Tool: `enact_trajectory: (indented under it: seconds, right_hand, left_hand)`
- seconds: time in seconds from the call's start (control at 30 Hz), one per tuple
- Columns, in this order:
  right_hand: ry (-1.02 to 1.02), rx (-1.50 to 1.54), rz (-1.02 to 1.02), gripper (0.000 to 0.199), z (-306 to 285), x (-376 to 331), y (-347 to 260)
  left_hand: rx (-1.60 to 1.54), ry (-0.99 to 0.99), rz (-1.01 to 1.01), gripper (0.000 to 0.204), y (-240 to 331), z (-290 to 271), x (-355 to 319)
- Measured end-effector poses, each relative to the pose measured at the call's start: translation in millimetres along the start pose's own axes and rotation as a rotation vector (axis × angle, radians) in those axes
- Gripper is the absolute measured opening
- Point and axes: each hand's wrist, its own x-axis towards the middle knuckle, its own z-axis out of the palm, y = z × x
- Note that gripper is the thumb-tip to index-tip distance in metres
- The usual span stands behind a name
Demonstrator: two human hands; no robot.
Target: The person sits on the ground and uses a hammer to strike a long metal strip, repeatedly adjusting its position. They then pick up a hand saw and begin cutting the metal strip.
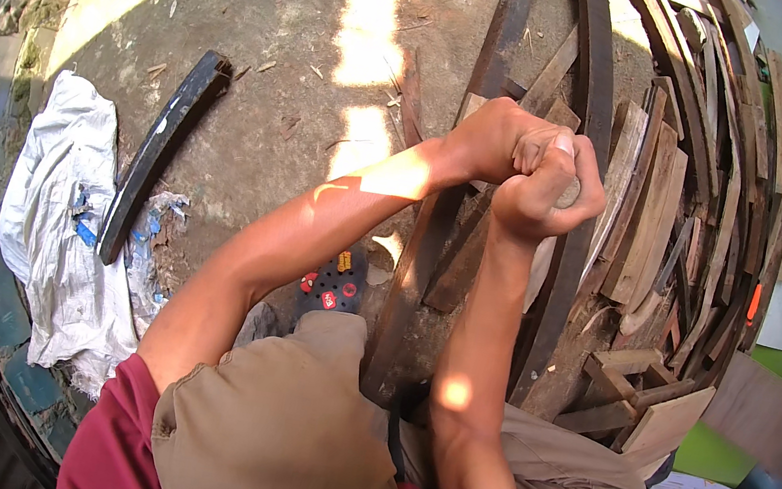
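Well to the left of the grip, a white sack [60,225] is lying rumpled, with a dark curved timber [160,149] leaning along its right side. Nearer, below and left of the grip, a dark clog [334,287] is showing its charms. Our left grip [520,144] is curling inward against our right grip [537,203], but we are not managing to tell what it is closing on. Our right grip is clamping on what is looking like the round end of a handle [569,192]. Behind both, a long dark beam [595,83] is running past; farther right, planks [653,218] are lying heaped. We are judging the step in hand as a two-handed hold, the next move as calling for a firm, even squeeze.
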Motion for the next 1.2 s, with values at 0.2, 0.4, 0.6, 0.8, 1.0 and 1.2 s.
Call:
enact_trajectory:
  seconds: [0.2,0.4,0.6,0.8,1.0,1.2]
  right_hand:
    - [0.022,0.141,0.057,0.03,1,25,10]
    - [-0.088,0.034,-0.133,0.034,7,42,21]
    - [-0.059,-0.013,-0.129,0.034,32,18,9]
    - [-0.159,0.053,-0.082,0.025,-3,12,17]
    - [-0.355,-0.041,0.043,0.027,-6,36,-9]
    - [-0.696,-0.196,0.072,0.027,-13,56,-17]
  left_hand:
    - [0.04,-0.075,-0.124,0.018,-14,4,17]
    - [0.006,-0.021,-0.163,0.023,-13,-10,31]
    - [-0.28,0.239,-0.233,0.031,-13,-17,6]
    - [0.05,-0.133,-0.071,0.027,-12,-29,16]
    - [-0.006,-0.444,-0.089,0.023,-38,-42,36]
    - [-0.18,-0.795,-0.084,0.031,-34,-66,65]
